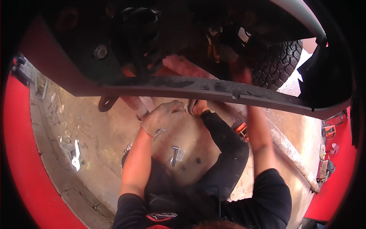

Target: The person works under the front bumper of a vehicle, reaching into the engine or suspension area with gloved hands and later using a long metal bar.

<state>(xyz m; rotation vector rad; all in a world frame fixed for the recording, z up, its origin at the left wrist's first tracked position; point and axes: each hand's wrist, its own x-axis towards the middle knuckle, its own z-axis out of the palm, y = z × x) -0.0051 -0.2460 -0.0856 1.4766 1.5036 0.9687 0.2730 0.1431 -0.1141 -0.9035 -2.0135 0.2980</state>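
My left hand (162, 116), in a light work glove, is raised to the lower edge of a long black bar (183, 87) on a vehicle's underside. Its fingers are curled around a small shiny metal part (186, 108). A hand (198, 107) on a black long-sleeved arm, which looks like another person's, meets it at that same part. My right arm is bare and reaches up behind the bar. My right hand (241, 73) is blurred among dark suspension parts, and its grip is not readable.
A knobbly tyre (278, 61) hangs at the upper right. Loose bolts (174, 154) and a white rag (76, 157) lie on the concrete floor. A pale pipe (293, 154) runs along the right. Red tools (328, 131) sit at the right edge. A large bolt head (100, 51) shows overhead.
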